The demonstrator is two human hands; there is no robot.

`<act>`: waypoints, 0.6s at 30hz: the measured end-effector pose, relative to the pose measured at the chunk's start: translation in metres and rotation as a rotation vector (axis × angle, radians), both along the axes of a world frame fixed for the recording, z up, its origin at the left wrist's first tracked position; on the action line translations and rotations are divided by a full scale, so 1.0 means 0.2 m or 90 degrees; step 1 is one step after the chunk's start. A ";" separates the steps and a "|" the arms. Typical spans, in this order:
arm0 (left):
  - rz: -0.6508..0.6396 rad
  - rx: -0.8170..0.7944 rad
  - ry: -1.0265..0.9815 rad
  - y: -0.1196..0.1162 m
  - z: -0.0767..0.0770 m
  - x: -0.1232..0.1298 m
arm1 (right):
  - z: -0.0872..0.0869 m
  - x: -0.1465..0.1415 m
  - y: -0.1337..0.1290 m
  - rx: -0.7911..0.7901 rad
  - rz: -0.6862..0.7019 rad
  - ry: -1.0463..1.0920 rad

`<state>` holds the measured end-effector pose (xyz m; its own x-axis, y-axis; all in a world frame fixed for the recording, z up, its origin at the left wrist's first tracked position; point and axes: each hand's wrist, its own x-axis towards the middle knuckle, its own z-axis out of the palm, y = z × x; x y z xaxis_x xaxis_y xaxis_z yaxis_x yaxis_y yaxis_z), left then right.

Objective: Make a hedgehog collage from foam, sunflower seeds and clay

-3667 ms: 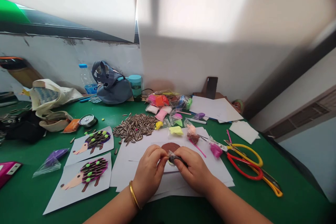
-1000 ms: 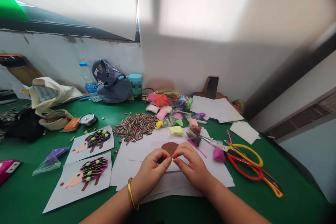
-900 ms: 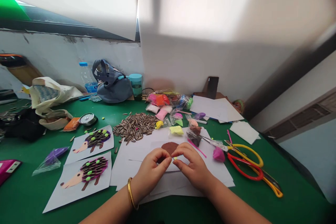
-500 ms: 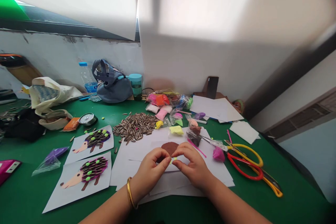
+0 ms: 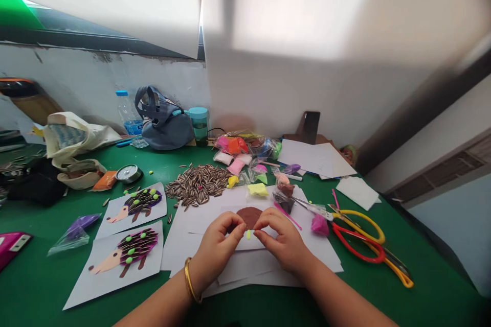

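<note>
My left hand [image 5: 222, 240], with a gold bangle on its wrist, and my right hand [image 5: 282, 240] meet over white paper [image 5: 184, 240] in the middle. Thumb and fingers of each are pinched together at the lower edge of a flat, rounded brown clay piece [image 5: 249, 216]; whatever sits between the fingertips is too small or hidden to make out. A small yellow-green clay strip [image 5: 248, 234] shows on the paper between the two hands. Beyond them lies a yellow clay lump [image 5: 257, 190].
Sunflower seeds [image 5: 197, 184] are heaped behind my left hand. Two hedgehog pictures [image 5: 140, 248] lie at left. Scissors [image 5: 356, 225] with yellow and red handles and a pink clay lump [image 5: 319, 225] are at right. Clay packets [image 5: 233, 145], a bag [image 5: 164, 125] and a phone [image 5: 310, 126] stand behind.
My fingertips have drawn slightly apart, the left hand shifting a little left. The yellow-green strip and more of the brown clay now show between them.
</note>
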<state>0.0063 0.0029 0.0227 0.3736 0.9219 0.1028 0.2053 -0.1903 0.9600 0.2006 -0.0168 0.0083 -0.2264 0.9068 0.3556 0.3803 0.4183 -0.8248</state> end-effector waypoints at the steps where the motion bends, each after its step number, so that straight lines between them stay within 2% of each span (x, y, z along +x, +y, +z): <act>1: 0.009 0.004 -0.012 0.00 0.00 0.00 | 0.00 0.00 0.00 -0.003 -0.003 -0.004; 8: 0.056 0.004 -0.068 0.03 -0.02 -0.03 | -0.04 0.03 0.03 0.001 0.000 -0.084; 18: 0.060 -0.002 -0.057 0.04 -0.03 -0.03 | -0.12 0.02 0.04 0.105 0.027 -0.296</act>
